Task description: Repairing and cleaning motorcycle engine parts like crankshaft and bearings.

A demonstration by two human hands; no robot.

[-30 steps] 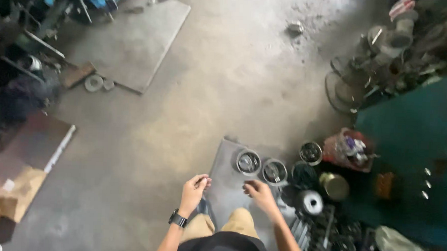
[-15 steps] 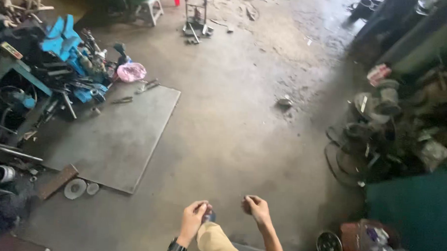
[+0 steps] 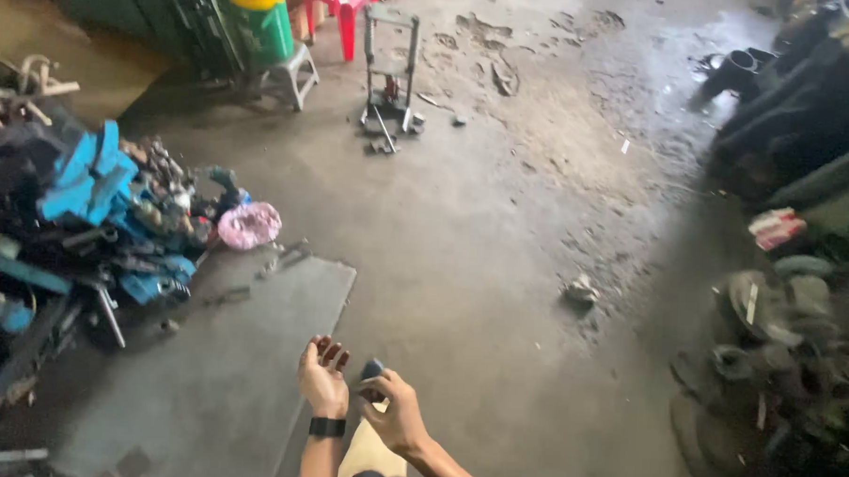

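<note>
Small dark rounded object (image 3: pixel 372 369) sits pinched in right hand (image 3: pixel 395 411) fingertips, low centre, above the knee. Vs half a sec ago: view tipped up, parts by the knee gone from view, red plastic chair (image 3: pixel 343 2) now seen. Grey metal floor sheet (image 3: pixel 213 372) edge just left; bare concrete (image 3: pixel 500 222) ahead. Left hand (image 3: pixel 323 376) palm up, fingers loosely curled, holding nothing.

A stained concrete floor (image 3: pixel 500 232) fills the frame. A grey metal sheet (image 3: pixel 213 372) lies flat at lower left, with a heap of blue tools and scrap (image 3: pixel 96 218) beside it at the left edge. A small metal stand (image 3: pixel 390 73) sits at upper centre, a red plastic chair (image 3: pixel 343 5) behind it.
</note>
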